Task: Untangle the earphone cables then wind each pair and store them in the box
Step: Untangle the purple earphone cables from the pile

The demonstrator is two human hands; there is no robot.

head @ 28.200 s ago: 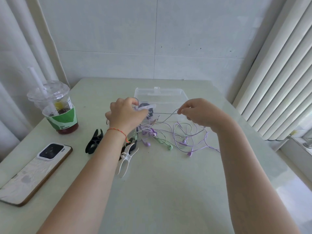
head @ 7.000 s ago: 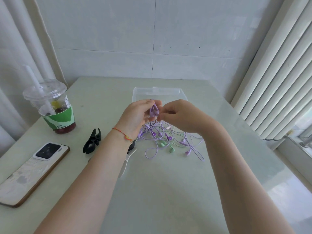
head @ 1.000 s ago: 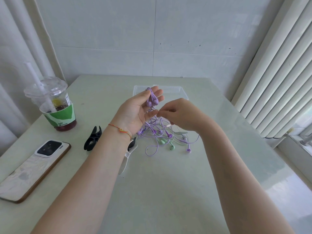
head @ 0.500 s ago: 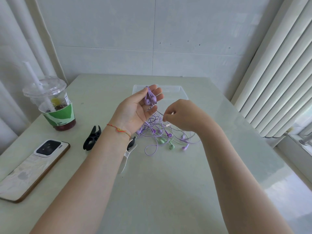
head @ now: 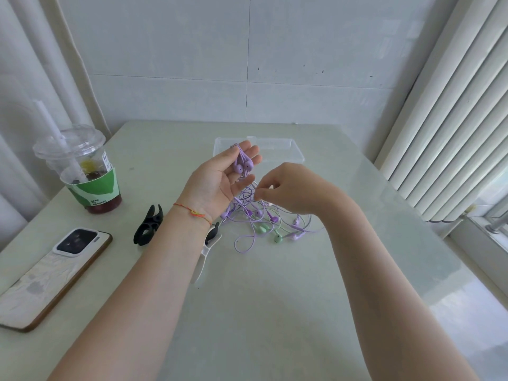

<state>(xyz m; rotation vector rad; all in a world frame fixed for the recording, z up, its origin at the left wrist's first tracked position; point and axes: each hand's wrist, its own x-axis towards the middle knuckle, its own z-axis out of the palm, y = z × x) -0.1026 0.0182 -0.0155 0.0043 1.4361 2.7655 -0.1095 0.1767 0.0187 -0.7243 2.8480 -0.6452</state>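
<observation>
Two purple earbuds (head: 242,167) lie across your left hand (head: 220,180), palm up, fingers nearly straight and relaxed, the buds cradled against the fingers rather than clamped. Whether the thumb pins their cable, I cannot tell.

Your right hand (head: 286,189) hovers just beside the left, fingers curled, thumb and forefinger pinching a thin purple cable (head: 254,188) that runs down into the tangle (head: 264,221) on the table (head: 275,312).

My read: you're partway through freeing the first purple pair; nothing looks wound yet, and I can't see into the box.

How to do this step well:
- Keep the buds anchored in the left hand so that end stays fixed.
- Slide the right pinch along one cable only, feeding slack out of the knot. Don't yank; pulling likely tightens loops around the green earbuds (head: 268,232) and the other purple ones.
- If it snags, loosen the loop and pass the free end through.
- Lift the cable clear of the pile as it frees.

Clear box (head: 291,156) sits open just behind your hands, near the far edge. Black clip (head: 148,225) and white clip (head: 202,261) lie left of the tangle, the white one partly under your left forearm, handy for binding coils, I'd guess.
</observation>
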